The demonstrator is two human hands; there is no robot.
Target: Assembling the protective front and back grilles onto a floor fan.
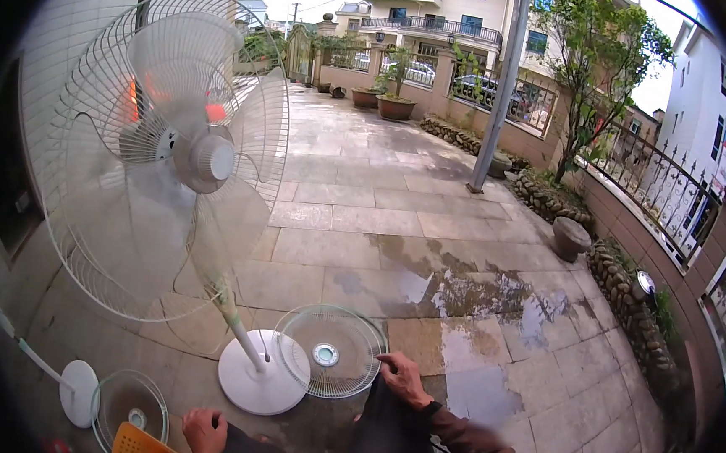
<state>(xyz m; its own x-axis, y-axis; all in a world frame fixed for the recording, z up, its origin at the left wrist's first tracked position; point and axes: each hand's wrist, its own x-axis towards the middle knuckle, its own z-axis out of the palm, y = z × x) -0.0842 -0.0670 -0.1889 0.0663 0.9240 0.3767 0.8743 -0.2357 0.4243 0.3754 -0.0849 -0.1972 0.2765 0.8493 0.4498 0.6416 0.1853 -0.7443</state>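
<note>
A white pedestal fan stands at the left, its clear blades bare at the front and a wire cage behind them. Its pole rises from a round white base. A round wire front grille overlaps the base's right side. At the grille's right rim is my right hand, thumb and forefinger pinched on the wire edge. My left hand rests curled by my knee, with nothing seen in it, near a yellow perforated plastic piece.
Another white base and round grille show at the lower left. A wet patch lies on the paving to the right. A metal post, potted plants, a stone-edged bed and a fenced wall stand beyond.
</note>
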